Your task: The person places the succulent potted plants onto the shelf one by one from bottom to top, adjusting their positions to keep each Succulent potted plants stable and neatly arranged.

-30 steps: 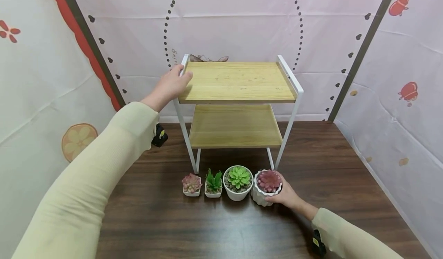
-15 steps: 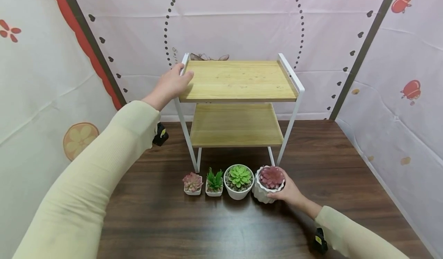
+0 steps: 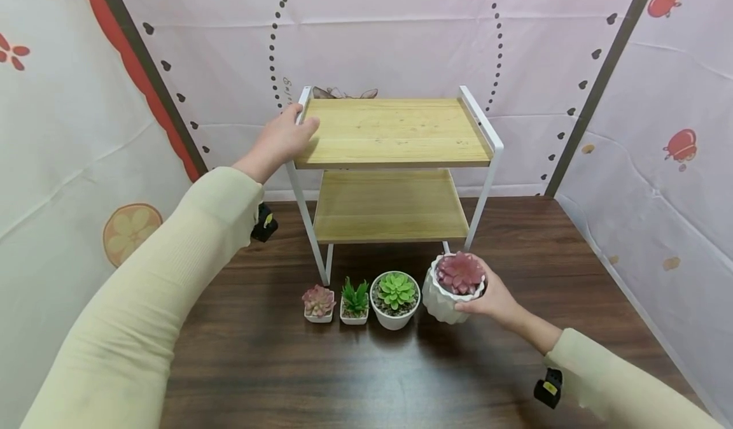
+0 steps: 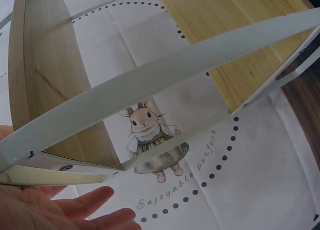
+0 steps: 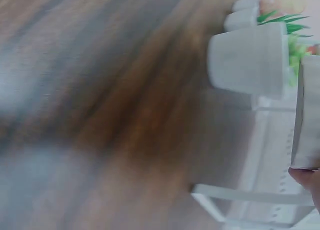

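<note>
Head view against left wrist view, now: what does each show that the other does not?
Only the head view shows the right hand holding the fluted white pot with the dark pink succulent, and three other plants: a small pink one, a spiky green one and a green rosette. Only the left wrist view shows the printed rabbit's face. Both show the left hand at the rack.

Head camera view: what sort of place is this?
Probably a staged recording corner, though I can't be certain: pale, creased, printed sheets enclose a dark brown wood-grain surface, and a small white-framed shelf with two pale wooden tiers stands on it.
</note>
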The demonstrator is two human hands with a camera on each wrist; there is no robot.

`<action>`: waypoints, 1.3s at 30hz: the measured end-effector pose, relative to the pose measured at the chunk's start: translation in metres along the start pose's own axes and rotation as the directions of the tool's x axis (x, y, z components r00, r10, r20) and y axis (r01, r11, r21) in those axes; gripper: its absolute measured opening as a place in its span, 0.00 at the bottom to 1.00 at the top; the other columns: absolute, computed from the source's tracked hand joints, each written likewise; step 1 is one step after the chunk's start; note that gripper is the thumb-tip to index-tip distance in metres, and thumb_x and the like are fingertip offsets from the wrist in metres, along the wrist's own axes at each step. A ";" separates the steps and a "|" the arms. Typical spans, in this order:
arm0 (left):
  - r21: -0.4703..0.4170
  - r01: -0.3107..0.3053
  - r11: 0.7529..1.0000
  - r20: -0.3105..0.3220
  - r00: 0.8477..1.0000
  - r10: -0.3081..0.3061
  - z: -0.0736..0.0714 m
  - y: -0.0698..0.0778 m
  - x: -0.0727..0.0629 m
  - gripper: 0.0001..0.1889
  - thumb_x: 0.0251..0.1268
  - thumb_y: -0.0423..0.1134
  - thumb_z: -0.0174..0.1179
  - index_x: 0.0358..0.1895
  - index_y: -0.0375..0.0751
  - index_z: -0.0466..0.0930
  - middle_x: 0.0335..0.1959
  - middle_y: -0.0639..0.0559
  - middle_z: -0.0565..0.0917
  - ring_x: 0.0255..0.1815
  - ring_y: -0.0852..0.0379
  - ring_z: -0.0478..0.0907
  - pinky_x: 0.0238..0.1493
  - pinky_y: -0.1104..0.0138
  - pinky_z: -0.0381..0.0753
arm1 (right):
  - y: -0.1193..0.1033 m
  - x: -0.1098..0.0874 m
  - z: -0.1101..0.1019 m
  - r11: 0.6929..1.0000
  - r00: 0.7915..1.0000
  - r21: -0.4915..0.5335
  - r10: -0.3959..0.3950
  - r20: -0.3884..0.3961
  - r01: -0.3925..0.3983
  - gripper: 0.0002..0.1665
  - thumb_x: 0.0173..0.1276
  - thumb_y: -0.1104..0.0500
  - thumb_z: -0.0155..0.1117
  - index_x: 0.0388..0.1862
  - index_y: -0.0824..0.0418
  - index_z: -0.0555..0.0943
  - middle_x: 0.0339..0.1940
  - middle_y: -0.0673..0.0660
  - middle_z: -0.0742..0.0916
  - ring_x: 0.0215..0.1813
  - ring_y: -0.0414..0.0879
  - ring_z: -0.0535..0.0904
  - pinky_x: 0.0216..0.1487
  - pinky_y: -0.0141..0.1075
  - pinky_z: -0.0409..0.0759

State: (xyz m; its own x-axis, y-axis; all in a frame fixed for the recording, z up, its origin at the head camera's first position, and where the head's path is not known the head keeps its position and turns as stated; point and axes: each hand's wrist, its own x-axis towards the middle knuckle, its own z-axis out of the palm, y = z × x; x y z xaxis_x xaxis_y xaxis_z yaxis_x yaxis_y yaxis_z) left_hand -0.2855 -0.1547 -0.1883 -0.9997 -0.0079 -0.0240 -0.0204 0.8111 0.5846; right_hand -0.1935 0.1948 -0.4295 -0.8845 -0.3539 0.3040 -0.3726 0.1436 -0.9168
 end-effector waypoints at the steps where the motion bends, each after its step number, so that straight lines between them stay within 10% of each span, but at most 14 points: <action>1: 0.003 0.000 1.000 0.000 1.000 0.000 0.000 0.000 0.000 0.34 0.70 0.55 0.33 0.73 0.45 0.38 0.69 0.38 0.57 0.50 0.45 0.66 0.49 0.56 0.69 | -0.006 0.003 0.000 1.000 1.000 0.007 -0.010 0.006 0.010 0.49 0.36 0.76 0.71 0.60 0.78 0.59 0.48 0.34 0.77 0.50 0.29 0.73 0.52 0.21 0.68; 16: 0.005 0.026 1.000 0.011 1.000 -0.026 0.002 -0.003 -0.001 0.35 0.70 0.57 0.33 0.73 0.46 0.36 0.71 0.38 0.54 0.56 0.43 0.64 0.55 0.51 0.67 | -0.071 0.074 0.027 0.979 0.993 0.169 0.107 0.041 -0.112 0.52 0.39 0.75 0.68 0.66 0.67 0.57 0.60 0.58 0.72 0.57 0.44 0.70 0.51 0.29 0.74; 26: 0.001 0.024 1.000 0.003 1.000 -0.024 0.000 0.000 -0.001 0.34 0.70 0.56 0.33 0.73 0.47 0.37 0.70 0.39 0.56 0.57 0.44 0.64 0.55 0.52 0.67 | -0.075 0.114 0.050 0.974 0.991 0.200 0.085 0.100 -0.103 0.49 0.43 0.73 0.68 0.67 0.64 0.59 0.61 0.64 0.72 0.57 0.48 0.71 0.51 0.32 0.75; 39: -0.012 0.041 0.999 0.004 0.999 -0.041 0.000 0.003 0.002 0.34 0.70 0.56 0.34 0.73 0.48 0.36 0.70 0.40 0.56 0.55 0.45 0.64 0.55 0.54 0.67 | -0.068 0.152 0.072 0.981 0.984 0.082 0.176 -0.005 -0.175 0.52 0.47 0.65 0.70 0.70 0.63 0.54 0.64 0.62 0.68 0.62 0.53 0.66 0.62 0.45 0.66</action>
State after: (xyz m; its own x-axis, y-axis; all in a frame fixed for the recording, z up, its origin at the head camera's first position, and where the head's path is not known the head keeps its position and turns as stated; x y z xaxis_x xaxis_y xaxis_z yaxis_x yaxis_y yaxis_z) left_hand -0.2871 -0.1527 -0.1868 -0.9979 -0.0393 -0.0512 -0.0620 0.8032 0.5925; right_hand -0.2828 0.0651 -0.3396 -0.9376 -0.3185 0.1394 -0.1879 0.1269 -0.9740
